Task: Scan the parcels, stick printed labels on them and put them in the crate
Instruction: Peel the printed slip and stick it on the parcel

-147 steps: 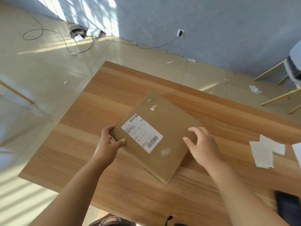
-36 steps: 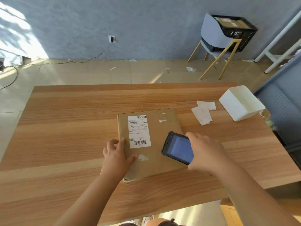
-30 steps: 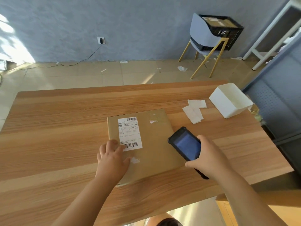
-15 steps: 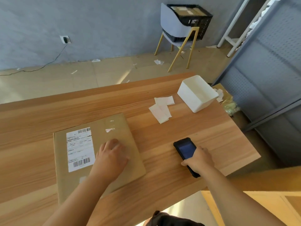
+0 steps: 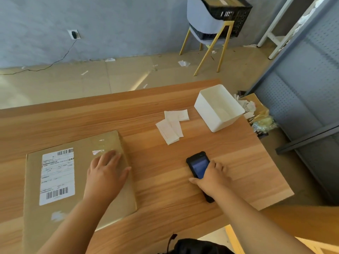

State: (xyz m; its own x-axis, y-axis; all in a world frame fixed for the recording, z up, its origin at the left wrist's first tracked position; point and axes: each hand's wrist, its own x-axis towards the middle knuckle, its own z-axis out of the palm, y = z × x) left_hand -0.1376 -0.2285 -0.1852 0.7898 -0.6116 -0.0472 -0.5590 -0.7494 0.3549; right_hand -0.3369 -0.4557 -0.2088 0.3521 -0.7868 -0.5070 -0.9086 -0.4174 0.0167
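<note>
A flat brown cardboard parcel [image 5: 77,202] lies on the wooden table [image 5: 165,173], with a white barcoded label [image 5: 57,176] on its top. My left hand [image 5: 105,176] rests flat on the parcel's right part, fingers straight. My right hand [image 5: 211,177] grips a black handheld scanner [image 5: 198,166] that lies on the table to the right of the parcel, screen up. Loose white printed labels [image 5: 172,125] lie further back. The black crate [image 5: 229,13], with parcels inside, stands on a grey chair by the far wall.
A white open box [image 5: 218,109] stands near the table's far right corner. A grey metal rack [image 5: 308,99] runs along the right, with paper scraps on the floor beside it. A wall socket and cable are at the back left. Something black lies at the bottom edge.
My right hand has lowered the scanner from above the parcel onto the table at the right. My left hand slid to the parcel's right part. The view swung right.
</note>
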